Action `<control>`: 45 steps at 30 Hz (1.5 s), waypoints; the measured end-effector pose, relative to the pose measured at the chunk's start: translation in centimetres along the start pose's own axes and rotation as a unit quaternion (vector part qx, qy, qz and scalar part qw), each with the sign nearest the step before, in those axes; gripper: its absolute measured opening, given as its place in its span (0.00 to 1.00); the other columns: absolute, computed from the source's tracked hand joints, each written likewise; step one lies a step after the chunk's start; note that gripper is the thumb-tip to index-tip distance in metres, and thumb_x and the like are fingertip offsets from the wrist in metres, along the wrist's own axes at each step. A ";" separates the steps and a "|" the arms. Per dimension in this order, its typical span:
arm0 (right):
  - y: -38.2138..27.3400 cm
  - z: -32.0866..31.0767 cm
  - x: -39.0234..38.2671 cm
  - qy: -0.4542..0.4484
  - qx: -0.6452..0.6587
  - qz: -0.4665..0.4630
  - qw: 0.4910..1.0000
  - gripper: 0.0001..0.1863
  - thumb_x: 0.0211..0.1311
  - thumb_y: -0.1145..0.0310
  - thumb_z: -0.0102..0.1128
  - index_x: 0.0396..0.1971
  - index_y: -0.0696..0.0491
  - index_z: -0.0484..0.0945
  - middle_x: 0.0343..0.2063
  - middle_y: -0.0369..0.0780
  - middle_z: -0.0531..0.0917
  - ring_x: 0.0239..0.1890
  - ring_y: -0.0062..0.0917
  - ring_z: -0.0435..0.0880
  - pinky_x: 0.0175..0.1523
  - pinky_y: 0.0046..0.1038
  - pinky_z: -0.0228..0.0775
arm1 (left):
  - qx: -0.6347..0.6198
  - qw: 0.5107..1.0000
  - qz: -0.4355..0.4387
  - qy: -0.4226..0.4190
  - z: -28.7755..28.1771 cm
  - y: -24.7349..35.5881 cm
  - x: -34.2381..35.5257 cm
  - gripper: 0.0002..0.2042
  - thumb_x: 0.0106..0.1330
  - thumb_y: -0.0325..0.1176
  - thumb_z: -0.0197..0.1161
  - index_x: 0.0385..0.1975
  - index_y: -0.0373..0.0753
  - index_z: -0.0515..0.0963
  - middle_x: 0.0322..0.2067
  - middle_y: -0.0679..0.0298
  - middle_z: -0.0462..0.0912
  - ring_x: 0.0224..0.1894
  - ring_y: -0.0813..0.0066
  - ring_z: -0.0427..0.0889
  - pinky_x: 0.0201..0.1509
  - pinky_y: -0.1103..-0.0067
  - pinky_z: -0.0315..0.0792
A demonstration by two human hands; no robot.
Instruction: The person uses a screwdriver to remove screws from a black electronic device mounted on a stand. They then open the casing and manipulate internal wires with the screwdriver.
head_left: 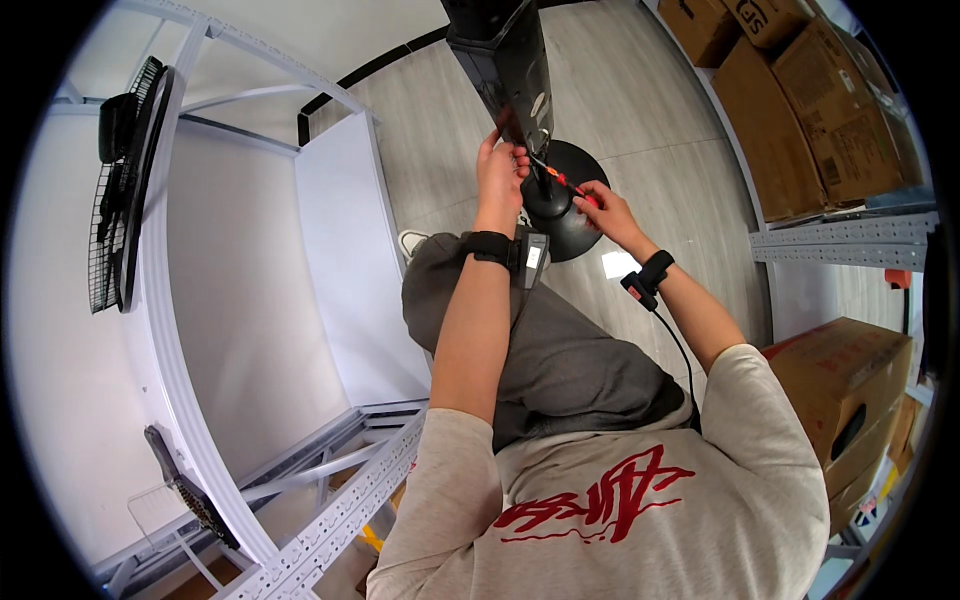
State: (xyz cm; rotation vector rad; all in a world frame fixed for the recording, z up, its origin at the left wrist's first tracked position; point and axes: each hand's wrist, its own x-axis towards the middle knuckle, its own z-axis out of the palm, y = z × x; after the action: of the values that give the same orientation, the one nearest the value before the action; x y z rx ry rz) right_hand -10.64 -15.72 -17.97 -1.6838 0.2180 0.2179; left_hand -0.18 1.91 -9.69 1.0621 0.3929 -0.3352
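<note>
A screwdriver (558, 178) with a red and orange handle is gripped in my right hand (612, 212). Its shaft points up and left, toward the lower end of a tall black column (512, 75). My left hand (503, 175) is at that lower end, with curled fingers close to the screwdriver's tip; what they pinch, if anything, is hidden. Below the column a thin pole runs down to a round black base (572, 235) on the floor. Whether the tip sits in a screw is too small to tell.
White metal shelving (345, 240) stands on my left, with a black mesh-backed item (130, 190) on it. On the right, cardboard boxes (770, 130) fill a shelf, and another cardboard box (845, 375) stands nearer. My bent knee (435, 290) is below my left forearm.
</note>
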 end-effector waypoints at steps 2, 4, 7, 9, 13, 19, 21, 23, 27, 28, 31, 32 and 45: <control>-0.2 0.0 -0.1 0.045 -0.048 -0.045 0.997 0.15 0.61 0.62 0.60 0.44 0.53 0.75 0.22 0.35 0.79 0.20 0.17 0.77 0.27 0.21 0.68 | 0.001 1.000 0.002 -0.007 0.0 0.0 0.0 0.22 0.62 0.23 0.46 0.58 0.44 0.66 0.27 0.63 0.73 0.24 0.78 0.70 0.24 0.82 0.65; -0.5 -0.4 0.0 0.073 -0.074 -0.060 0.993 0.15 0.60 0.62 0.61 0.44 0.53 0.75 0.21 0.36 0.79 0.20 0.18 0.77 0.27 0.23 0.69 | 0.001 1.000 0.003 -0.003 0.1 0.0 -0.2 0.22 0.62 0.24 0.47 0.58 0.44 0.66 0.27 0.64 0.73 0.24 0.78 0.70 0.24 0.83 0.65; -2.1 -0.7 -0.2 0.088 -0.094 -0.063 0.990 0.15 0.59 0.61 0.62 0.44 0.52 0.77 0.20 0.37 0.79 0.20 0.19 0.77 0.28 0.24 0.69 | -0.006 1.000 0.006 0.006 0.0 -0.1 -0.1 0.22 0.62 0.24 0.47 0.59 0.44 0.65 0.27 0.64 0.73 0.25 0.78 0.70 0.24 0.83 0.64; -2.2 -0.9 -0.3 0.103 -0.135 -0.096 0.981 0.16 0.59 0.60 0.62 0.44 0.52 0.77 0.20 0.37 0.79 0.20 0.19 0.77 0.28 0.23 0.69 | -0.008 1.000 0.004 0.009 0.2 -0.1 -0.1 0.23 0.62 0.24 0.46 0.59 0.45 0.64 0.27 0.64 0.73 0.24 0.78 0.70 0.24 0.83 0.64; -2.1 -0.7 -0.6 0.076 -0.150 -0.065 0.984 0.16 0.60 0.58 0.61 0.44 0.51 0.78 0.20 0.36 0.79 0.21 0.17 0.76 0.27 0.21 0.68 | -0.002 1.000 0.004 0.010 -0.1 -0.2 0.3 0.23 0.62 0.23 0.46 0.59 0.45 0.64 0.27 0.64 0.73 0.24 0.78 0.70 0.24 0.83 0.64; -1.6 -1.0 0.0 0.002 0.066 0.080 0.995 0.19 0.63 0.52 0.57 0.44 0.51 0.78 0.18 0.28 0.73 0.17 0.12 0.68 0.22 0.17 0.59 | -0.007 1.000 -0.001 0.008 0.4 0.0 -0.1 0.23 0.62 0.23 0.46 0.59 0.45 0.63 0.26 0.64 0.73 0.24 0.77 0.69 0.24 0.82 0.63; -1.6 -1.5 0.2 -0.028 0.087 0.101 0.991 0.19 0.65 0.51 0.55 0.43 0.51 0.78 0.17 0.27 0.71 0.16 0.11 0.65 0.21 0.16 0.56 | -0.005 1.000 0.001 0.009 0.2 -0.2 0.3 0.23 0.62 0.23 0.46 0.59 0.45 0.63 0.26 0.63 0.73 0.24 0.77 0.69 0.24 0.82 0.64; -1.0 -1.7 0.8 -0.043 0.071 0.077 0.994 0.19 0.66 0.50 0.52 0.43 0.50 0.79 0.17 0.27 0.69 0.17 0.11 0.64 0.21 0.15 0.54 | -0.002 1.000 0.001 0.013 0.1 -0.2 0.4 0.23 0.62 0.23 0.46 0.59 0.45 0.63 0.25 0.63 0.73 0.24 0.77 0.70 0.24 0.82 0.64; -0.9 -1.7 1.1 -0.027 0.125 0.099 0.987 0.18 0.67 0.49 0.50 0.37 0.48 0.78 0.20 0.28 0.70 0.20 0.11 0.65 0.23 0.15 0.55 | -0.003 1.000 -0.005 0.017 0.3 -0.1 0.2 0.24 0.61 0.23 0.47 0.59 0.45 0.63 0.25 0.63 0.73 0.24 0.77 0.70 0.24 0.83 0.64; -0.4 -2.4 1.3 -0.049 0.199 0.144 0.968 0.17 0.68 0.49 0.49 0.36 0.48 0.77 0.21 0.28 0.70 0.20 0.12 0.66 0.24 0.14 0.55 | -0.006 1.000 -0.006 0.015 0.4 0.0 0.1 0.24 0.61 0.23 0.47 0.59 0.45 0.63 0.25 0.63 0.73 0.24 0.77 0.70 0.24 0.83 0.64; -0.1 -2.5 1.2 -0.063 0.327 0.196 0.922 0.19 0.68 0.47 0.48 0.32 0.48 0.75 0.21 0.28 0.71 0.21 0.13 0.68 0.24 0.14 0.57 | -0.003 1.000 -0.003 0.021 0.2 0.0 0.1 0.24 0.61 0.23 0.47 0.59 0.45 0.63 0.25 0.63 0.73 0.24 0.77 0.70 0.24 0.82 0.64; 0.0 -2.6 1.1 -0.058 0.354 0.198 0.912 0.20 0.68 0.47 0.47 0.31 0.48 0.74 0.20 0.29 0.71 0.21 0.13 0.68 0.24 0.14 0.58 | -0.002 1.000 -0.002 0.017 0.2 0.0 0.1 0.24 0.61 0.23 0.47 0.59 0.45 0.63 0.25 0.63 0.73 0.24 0.77 0.70 0.24 0.82 0.64; 0.3 -3.2 1.0 -0.142 0.228 0.227 0.936 0.29 0.67 0.39 0.38 0.23 0.50 0.70 0.11 0.28 0.65 0.11 0.14 0.62 0.17 0.17 0.52 | 0.001 1.000 -0.001 0.014 0.4 0.1 -0.2 0.24 0.62 0.23 0.47 0.60 0.44 0.63 0.26 0.63 0.73 0.24 0.77 0.70 0.24 0.83 0.64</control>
State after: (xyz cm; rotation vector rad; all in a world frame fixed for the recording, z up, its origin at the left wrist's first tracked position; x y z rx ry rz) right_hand -9.73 -18.96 -18.16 -1.1050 0.4062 0.6983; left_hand -0.23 1.60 -9.28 1.0695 0.4180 -0.3235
